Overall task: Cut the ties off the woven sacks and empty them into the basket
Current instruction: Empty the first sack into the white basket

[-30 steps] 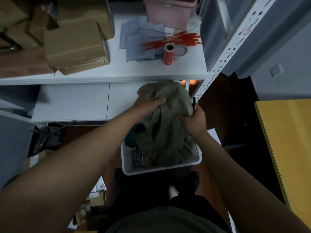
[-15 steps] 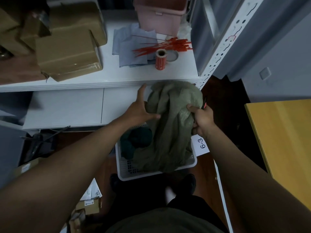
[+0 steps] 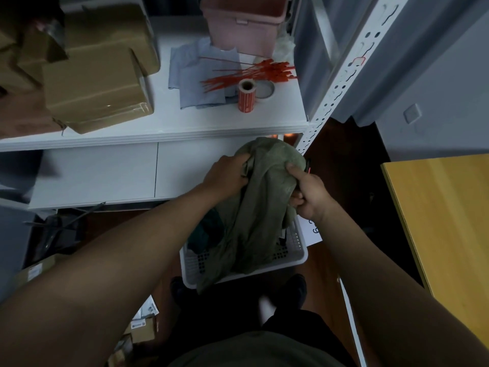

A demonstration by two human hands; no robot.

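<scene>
Left hand (image 3: 225, 176) now clenched on the green sack (image 3: 259, 207), its fingers no longer spread, right hand (image 3: 308, 197) still gripping the sack's right side, sack hanging over the white basket (image 3: 296, 256), dark clothes showing inside

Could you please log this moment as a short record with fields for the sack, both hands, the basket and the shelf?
sack: green woven sack, held up over the basket
left hand: grips the sack's top
right hand: grips the sack's right side
basket: white, on the floor, sack's lower end inside
shelf: red ties, label roll
</scene>
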